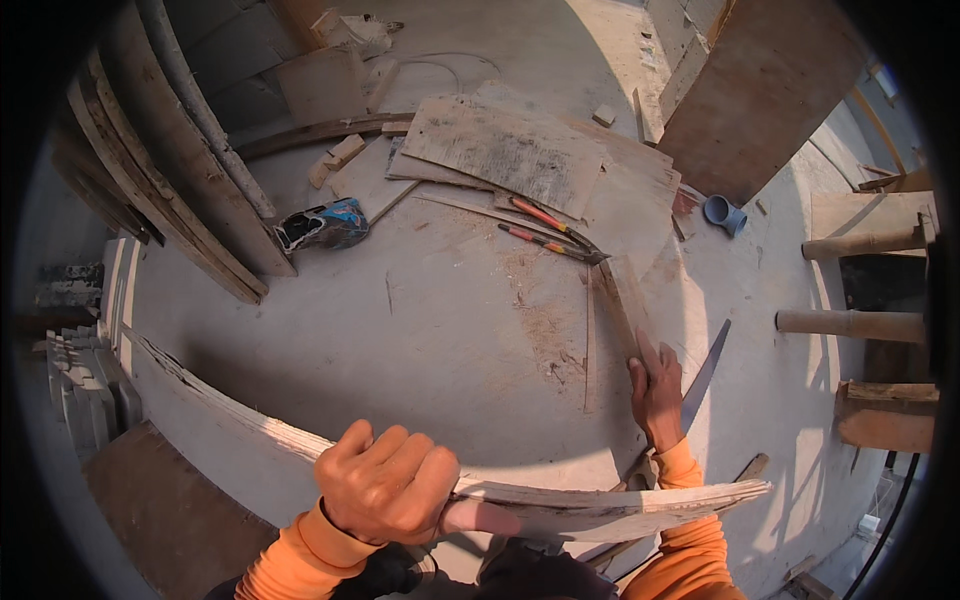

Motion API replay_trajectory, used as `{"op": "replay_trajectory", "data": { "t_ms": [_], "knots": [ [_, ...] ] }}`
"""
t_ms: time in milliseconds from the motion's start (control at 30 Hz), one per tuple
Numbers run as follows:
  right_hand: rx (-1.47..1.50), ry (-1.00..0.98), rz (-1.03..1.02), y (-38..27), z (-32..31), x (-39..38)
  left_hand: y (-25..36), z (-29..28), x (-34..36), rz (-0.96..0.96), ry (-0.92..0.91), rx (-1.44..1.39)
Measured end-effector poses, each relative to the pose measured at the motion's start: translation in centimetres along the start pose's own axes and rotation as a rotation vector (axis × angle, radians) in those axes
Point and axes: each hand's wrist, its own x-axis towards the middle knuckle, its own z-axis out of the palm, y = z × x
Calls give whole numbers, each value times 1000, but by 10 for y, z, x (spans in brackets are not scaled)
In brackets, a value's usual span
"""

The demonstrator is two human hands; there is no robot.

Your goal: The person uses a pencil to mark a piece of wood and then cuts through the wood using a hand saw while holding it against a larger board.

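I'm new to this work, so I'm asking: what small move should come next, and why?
Perhaps shift the right hand and the narrow tan wooden strip slightly leftward, because the tapered grey metal saw blade appears close beside that wrist, and the left hand is occupied gripping the long weathered wooden board.

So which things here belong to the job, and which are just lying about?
Job:
long plank in the left hand
short board at the right hand
probably the nearby saw and red-handled tool

Apparently lying about:
blue pipe fitting
stacked plywood sheets
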Motion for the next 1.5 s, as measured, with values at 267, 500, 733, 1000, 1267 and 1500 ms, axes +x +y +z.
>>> {"op": "replay_trajectory", "data": {
  "t_ms": [267,500,733,1000,1267,1500],
  "knots": [
    [232,-89,157,10,9,-12,1,8,1,-15,-84,12],
    [228,93,184,24,27,120,-5,9,10,-13,-34,36],
    [102,21,46,10,11,79,-8,4,9,-13,6,49],
    [-51,-540,-579,-46,12,65,0,-2,0,-11,-49,-59],
    [-270,-86,-669,-79,50,204,-2,-14,-9,-45,-46,-26],
    [-103,-24,-447,-52,13,283,-14,-25,-7,-79,-4,34]
  ]
}}
